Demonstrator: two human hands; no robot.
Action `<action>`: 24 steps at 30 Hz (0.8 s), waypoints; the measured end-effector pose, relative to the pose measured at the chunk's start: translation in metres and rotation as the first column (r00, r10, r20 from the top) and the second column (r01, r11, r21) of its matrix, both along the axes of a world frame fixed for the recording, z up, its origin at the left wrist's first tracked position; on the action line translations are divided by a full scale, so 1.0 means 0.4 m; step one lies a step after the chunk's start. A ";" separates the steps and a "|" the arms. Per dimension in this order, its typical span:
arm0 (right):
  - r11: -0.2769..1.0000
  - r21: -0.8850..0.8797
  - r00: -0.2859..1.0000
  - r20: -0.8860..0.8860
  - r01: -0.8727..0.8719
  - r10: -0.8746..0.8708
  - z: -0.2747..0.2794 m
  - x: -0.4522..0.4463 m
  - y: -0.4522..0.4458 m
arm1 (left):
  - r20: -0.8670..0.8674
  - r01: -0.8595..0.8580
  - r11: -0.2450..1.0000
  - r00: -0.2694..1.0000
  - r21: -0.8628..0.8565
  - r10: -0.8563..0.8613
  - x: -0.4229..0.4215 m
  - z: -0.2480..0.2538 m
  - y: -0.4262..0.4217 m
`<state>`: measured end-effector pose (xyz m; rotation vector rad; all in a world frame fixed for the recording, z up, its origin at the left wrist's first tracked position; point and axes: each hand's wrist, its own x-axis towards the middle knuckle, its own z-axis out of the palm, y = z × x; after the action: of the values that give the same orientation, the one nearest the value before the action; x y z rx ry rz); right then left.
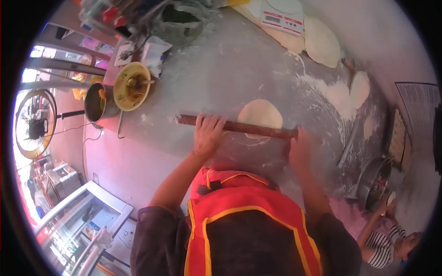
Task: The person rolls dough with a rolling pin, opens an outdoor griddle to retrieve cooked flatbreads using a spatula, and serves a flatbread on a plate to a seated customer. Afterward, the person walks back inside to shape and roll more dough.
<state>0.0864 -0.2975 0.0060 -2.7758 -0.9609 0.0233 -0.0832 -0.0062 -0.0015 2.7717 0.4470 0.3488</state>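
Observation:
A dark brown rolling pin (pixel 246 128) lies across a flat round of pale dough (pixel 260 112) on the floured grey table (pixel 216 87). My left hand (pixel 208 135) grips the pin toward its left end, fingers draped over the top. At the other end, my right hand (pixel 300 146) is closed around the pin and slightly blurred. The near part of the dough shows below the pin, between my hands.
Back right are a white scale (pixel 282 22), dough sheets (pixel 323 42) and loose flour (pixel 339 99). A yellow bowl (pixel 120 87) and metal pot (pixel 97 105) stand left. At lower right, another person in a striped sleeve (pixel 382 250) sits near a metal basin (pixel 366 184).

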 end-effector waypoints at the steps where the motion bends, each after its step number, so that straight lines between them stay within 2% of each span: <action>1: 0.999 0.022 0.999 -0.009 0.043 -0.043 0.022 -0.044 -0.019 | -0.049 -0.007 1.000 0.999 -0.010 0.006 -0.029 0.021 -0.020; 4: 0.987 0.061 0.986 -0.084 0.151 -0.145 0.008 0.006 0.020 | -0.177 -0.012 0.998 0.984 0.058 0.022 0.070 0.018 0.016; 7: 0.984 -0.112 0.989 0.081 0.136 -0.127 -0.011 0.135 0.084 | -0.244 0.036 0.985 0.970 0.168 0.007 0.213 0.032 0.072; 9: 0.979 -0.096 0.978 0.124 0.177 -0.165 -0.021 0.258 0.148 | -0.166 0.024 0.981 0.986 0.194 0.008 0.330 0.014 0.131; 12: 0.974 -0.109 0.952 0.257 0.199 -0.165 -0.040 0.397 0.213 | -0.002 -0.020 0.935 1.000 0.355 0.023 0.480 0.011 0.199; 15: 0.996 -0.018 0.986 0.147 0.084 -0.081 -0.027 0.370 0.203 | -0.007 0.022 0.930 1.000 0.368 -0.021 0.448 0.026 0.188; 17: 0.995 0.060 0.995 0.056 0.077 -0.080 -0.029 0.239 0.128 | -0.068 -0.011 0.985 0.997 0.174 0.023 0.309 0.021 0.129; 19: 0.997 -0.066 0.997 -0.071 0.035 -0.039 0.051 0.074 0.060 | -0.081 0.063 0.996 0.995 0.059 -0.058 0.142 0.008 0.066; 20: 1.000 0.001 0.997 -0.074 0.020 -0.020 0.022 -0.006 0.001 | -0.166 0.021 1.000 0.986 -0.016 -0.023 0.073 0.029 0.021; 21: 0.998 0.069 0.997 -0.080 0.007 -0.002 -0.014 -0.058 -0.038 | -0.150 0.011 1.000 0.989 -0.026 -0.014 0.000 0.013 -0.013; 24: 0.990 0.135 0.997 -0.051 -0.050 0.057 0.009 -0.058 -0.033 | -0.224 -0.005 1.000 0.975 -0.027 -0.001 -0.032 0.008 -0.032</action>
<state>0.0633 -0.3106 0.0097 -2.6137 -0.9852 0.0408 -0.0959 -0.0191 0.0019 2.7951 0.5029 0.0281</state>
